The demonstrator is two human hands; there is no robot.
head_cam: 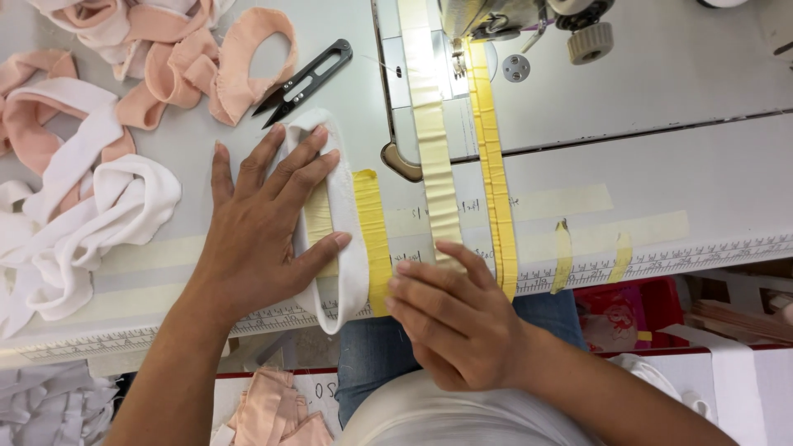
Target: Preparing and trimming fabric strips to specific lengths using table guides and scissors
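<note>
White fabric loop (340, 216): narrow knit band, closed into a long oval, lay flat on counter (661, 173), long axis running near-to-far, slightly tilted. Far end sat just below black thread snips, near end reached counter's front edge w/ ruler markings. Left hand (260, 231) pressed flat on its left strip, fingers spread across it, thumb over the middle. Loop lay partly over yellow tape strip (373, 239), which showed along its right side.
</note>
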